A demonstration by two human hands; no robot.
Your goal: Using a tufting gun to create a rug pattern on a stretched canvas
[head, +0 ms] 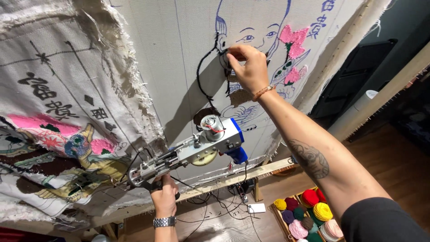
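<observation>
Yarn (207, 85) looks soft and limp — your right hand (248, 67) pinches it against the cloth (179, 54). Below that grip, your left hand (164, 197) clamps the heavy tufting gun (197, 148) by its handle.

Down on the floor, near its right edge, an open wooden crate (277, 220), long and shallow, packed with round yarn balls in yellow, red, dark purple, green and pink. Nearer the middle of the floor, just beside the black cables, a small flat white box (256, 208), too small to tell more. Up on the left, a hanging banner cloth (58, 67), off-white and frayed, with black written marks and pink patches. Beside it, a stretched pale cloth (179, 54) with blue written marks at its top right corner.
</observation>
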